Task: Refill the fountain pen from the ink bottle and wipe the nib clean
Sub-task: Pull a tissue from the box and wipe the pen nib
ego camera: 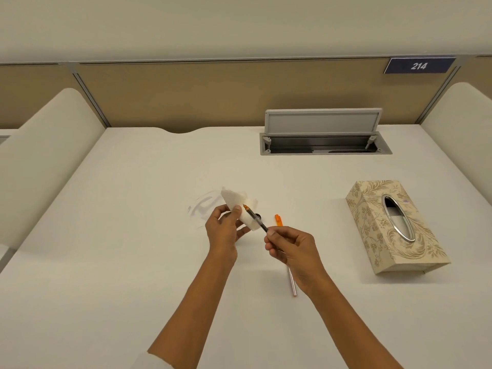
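My left hand (223, 230) holds a crumpled white tissue (239, 206) above the middle of the white desk (133, 235). My right hand (290, 249) pinches the rear end of the thin fountain pen section (257, 221), a dark tube with an orange front part. Its nib end lies against the tissue by my left thumb. A small black piece (258, 216), perhaps the ink bottle's top, shows just behind the tissue; the rest of it is hidden. An orange pen part (278, 220) lies on the desk beyond my right hand. A pinkish pen barrel (292, 284) lies under my right wrist.
A patterned tissue box (394, 227) with an oval metal slot stands at the right. An open grey cable hatch (323, 134) sits at the back right. Padded dividers (48, 155) flank the desk on both sides. A tan partition with a sign "214" (419, 66) closes the back.
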Demonstrator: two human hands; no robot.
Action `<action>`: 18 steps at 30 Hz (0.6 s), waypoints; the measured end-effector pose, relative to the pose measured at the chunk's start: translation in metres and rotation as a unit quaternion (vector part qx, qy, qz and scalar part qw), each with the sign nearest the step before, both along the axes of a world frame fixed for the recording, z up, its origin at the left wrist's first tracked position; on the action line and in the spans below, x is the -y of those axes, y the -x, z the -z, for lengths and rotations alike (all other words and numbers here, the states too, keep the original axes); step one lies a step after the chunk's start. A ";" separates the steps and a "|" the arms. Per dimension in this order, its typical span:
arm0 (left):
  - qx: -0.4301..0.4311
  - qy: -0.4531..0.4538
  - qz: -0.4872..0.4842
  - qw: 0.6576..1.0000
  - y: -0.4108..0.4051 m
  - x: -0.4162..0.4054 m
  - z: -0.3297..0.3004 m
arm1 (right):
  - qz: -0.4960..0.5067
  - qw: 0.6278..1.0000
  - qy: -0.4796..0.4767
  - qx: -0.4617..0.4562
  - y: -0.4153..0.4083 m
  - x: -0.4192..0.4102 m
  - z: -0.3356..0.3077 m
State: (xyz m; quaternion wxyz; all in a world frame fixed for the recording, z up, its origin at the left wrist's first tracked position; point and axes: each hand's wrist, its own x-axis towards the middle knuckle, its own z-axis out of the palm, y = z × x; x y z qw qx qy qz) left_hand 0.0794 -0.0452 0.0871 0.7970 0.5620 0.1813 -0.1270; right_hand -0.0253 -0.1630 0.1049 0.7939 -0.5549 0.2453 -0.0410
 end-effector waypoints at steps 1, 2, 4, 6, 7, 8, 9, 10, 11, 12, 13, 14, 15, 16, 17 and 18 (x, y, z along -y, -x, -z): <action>0.001 0.002 0.011 1.000 0.002 0.000 0.000 | 0.006 1.000 0.029 -0.005 -0.001 -0.003 0.002; 0.001 0.007 0.022 1.000 0.003 -0.001 -0.001 | 0.012 0.999 0.052 -0.009 -0.003 -0.005 0.005; 0.002 0.032 0.045 0.999 0.005 -0.005 -0.002 | 0.023 0.996 0.084 -0.012 -0.003 -0.009 0.012; 0.004 0.056 0.061 0.997 0.006 -0.010 -0.003 | 0.029 0.993 0.112 -0.013 -0.003 -0.011 0.016; 0.005 0.067 0.067 0.995 0.006 -0.013 -0.004 | 0.031 0.992 0.120 -0.013 -0.003 -0.011 0.017; 0.004 0.079 0.072 0.994 0.006 -0.015 -0.004 | 0.033 0.992 0.125 -0.012 -0.004 -0.012 0.018; 0.000 0.096 0.075 0.993 0.006 -0.017 -0.004 | 0.035 0.991 0.130 -0.012 -0.004 -0.012 0.018; -0.006 0.113 0.077 0.991 0.007 -0.019 -0.003 | 0.036 0.990 0.135 -0.012 -0.004 -0.012 0.018; -0.010 0.127 0.079 0.989 0.007 -0.020 -0.003 | 0.035 0.990 0.139 -0.013 -0.004 -0.012 0.019; -0.012 0.137 0.081 0.987 0.007 -0.021 -0.003 | 0.035 0.989 0.142 -0.013 -0.005 -0.012 0.019; -0.011 0.142 0.085 0.986 0.006 -0.022 -0.002 | 0.034 0.989 0.145 -0.014 -0.005 -0.012 0.019; -0.009 0.143 0.089 0.986 0.006 -0.023 -0.002 | 0.034 0.988 0.148 -0.015 -0.005 -0.012 0.020; -0.007 0.141 0.093 0.986 0.006 -0.024 -0.002 | 0.033 0.988 0.150 -0.016 -0.005 -0.012 0.020; -0.003 0.138 0.096 0.986 0.007 -0.024 -0.001 | 0.032 0.988 0.150 -0.017 -0.005 -0.012 0.020; 0.002 0.138 0.100 0.985 0.007 -0.025 0.000 | 0.031 0.988 0.148 -0.018 -0.005 -0.013 0.020; 0.006 0.142 0.105 0.984 0.008 -0.026 0.001 | 0.029 0.989 0.146 -0.018 -0.005 -0.013 0.020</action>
